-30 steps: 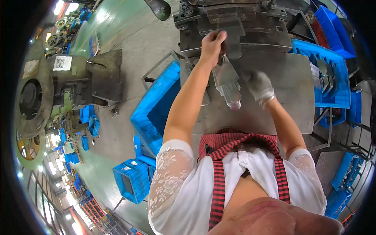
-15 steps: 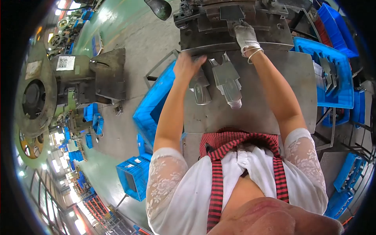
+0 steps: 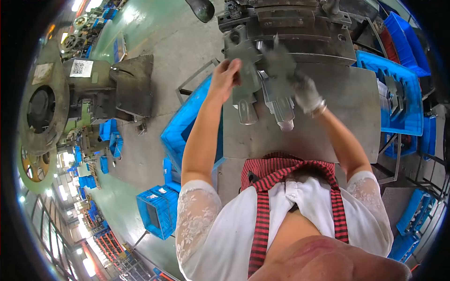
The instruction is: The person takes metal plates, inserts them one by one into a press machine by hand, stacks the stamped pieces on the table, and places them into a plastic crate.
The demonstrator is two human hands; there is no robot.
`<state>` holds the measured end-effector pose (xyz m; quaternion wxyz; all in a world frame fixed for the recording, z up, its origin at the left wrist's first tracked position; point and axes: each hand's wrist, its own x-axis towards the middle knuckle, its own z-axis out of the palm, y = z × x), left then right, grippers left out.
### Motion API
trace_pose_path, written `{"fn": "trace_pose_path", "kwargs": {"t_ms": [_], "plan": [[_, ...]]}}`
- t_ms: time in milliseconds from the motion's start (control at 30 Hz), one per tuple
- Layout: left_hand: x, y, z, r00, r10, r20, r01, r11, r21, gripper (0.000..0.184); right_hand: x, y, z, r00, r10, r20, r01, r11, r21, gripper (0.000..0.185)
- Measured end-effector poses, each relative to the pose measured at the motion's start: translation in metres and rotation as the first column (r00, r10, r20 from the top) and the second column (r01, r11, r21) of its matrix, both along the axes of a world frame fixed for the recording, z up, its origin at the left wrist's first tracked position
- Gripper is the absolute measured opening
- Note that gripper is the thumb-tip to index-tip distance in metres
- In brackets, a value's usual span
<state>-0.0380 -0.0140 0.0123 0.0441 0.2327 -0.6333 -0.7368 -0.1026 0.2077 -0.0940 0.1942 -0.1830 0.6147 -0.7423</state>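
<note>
**Gripping a left plate (image 3: 244, 52) and a right plate (image 3: 280, 64)**

The left hand (image 3: 224, 80) is bare, thumb and fingers pinching the left plate, which extends ahead and to the right of them, blurred. The right hand (image 3: 307, 96), gloved, seems clasped on the right plate, ahead and left of its fingers; blur hides the exact hold. Nearer the body than the fingers, more plates (image 3: 284, 111) lie on the table (image 3: 347, 124). Beyond the fingertips stands the die (image 3: 304, 44); left of the left fingers, a bin (image 3: 173, 138).
</note>
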Motion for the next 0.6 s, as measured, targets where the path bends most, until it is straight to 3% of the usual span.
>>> {"fn": "trace_pose_path", "kwargs": {"t_ms": [33, 67, 100, 133, 200, 267, 300, 367, 433, 533, 600], "plan": [[-0.013, 0.014, -0.001, 0.999, -0.034, -0.02, 0.035, 0.998, 0.047, 0.022, 0.024, 0.006, -0.001, 0.994, 0.011, -0.111, -0.002, 0.996, 0.084, 0.031], [-0.028, 0.029, -0.004, 0.996, -0.071, -0.044, 0.075, 0.993, 0.091, 0.021, 0.034, 0.013, 0.018, 0.973, 0.121, -0.197, -0.032, 0.914, 0.403, 0.03], [-0.045, 0.044, -0.006, 0.995, -0.071, -0.074, 0.079, 0.991, 0.111, 0.02, 0.038, 0.023, 0.05, 0.938, 0.249, -0.24, -0.02, 0.732, 0.681, 0.029], [-0.061, 0.056, -0.01, 0.992, -0.07, -0.102, 0.083, 0.988, 0.131, 0.019, 0.036, 0.031, 0.073, 0.896, 0.379, -0.232, 0.028, 0.472, 0.881, 0.029], [-0.095, 0.073, -0.016, 0.987, -0.069, -0.145, 0.089, 0.987, 0.135, 0.016, 0.009, 0.032, 0.085, 0.951, 0.101, -0.293, 0.123, 0.746, 0.654, 0.034], [-0.128, 0.076, -0.021, 0.989, -0.026, -0.144, 0.044, 0.991, 0.124, 0.014, -0.033, 0.012, 0.076, 0.935, -0.302, -0.184, 0.354, 0.815, 0.458, 0.033], [-0.144, 0.074, -0.023, 0.992, 0.021, -0.121, -0.007, 0.994, 0.11, 0.013, -0.056, -0.002, 0.066, 0.891, -0.327, -0.314, 0.412, 0.873, 0.261, 0.032], [-0.169, 0.065, -0.024, 0.991, 0.108, -0.073, -0.103, 0.992, 0.075, 0.014, -0.08, -0.025, 0.065, 0.869, -0.387, -0.309, 0.421, 0.906, 0.051, 0.03], [-0.177, 0.06, -0.025, 0.99, 0.134, -0.05, -0.135, 0.991, -0.024, 0.015, -0.095, -0.046, 0.068, 0.917, -0.395, -0.062, 0.398, 0.916, 0.046, 0.026], [-0.163, 0.055, -0.025, 0.998, 0.059, -0.004, -0.059, 0.997, -0.042, 0.029, -0.105, -0.054, 0.058, 0.932, -0.297, -0.209, 0.329, 0.934, 0.137, 0.021], [-0.136, 0.037, -0.026, 1.0, 0.027, 0.016, -0.015, 0.857, -0.515, 0.042, -0.111, -0.052, 0.05, 0.769, -0.196, -0.608, 0.437, 0.856, 0.277, 0.019]]}}
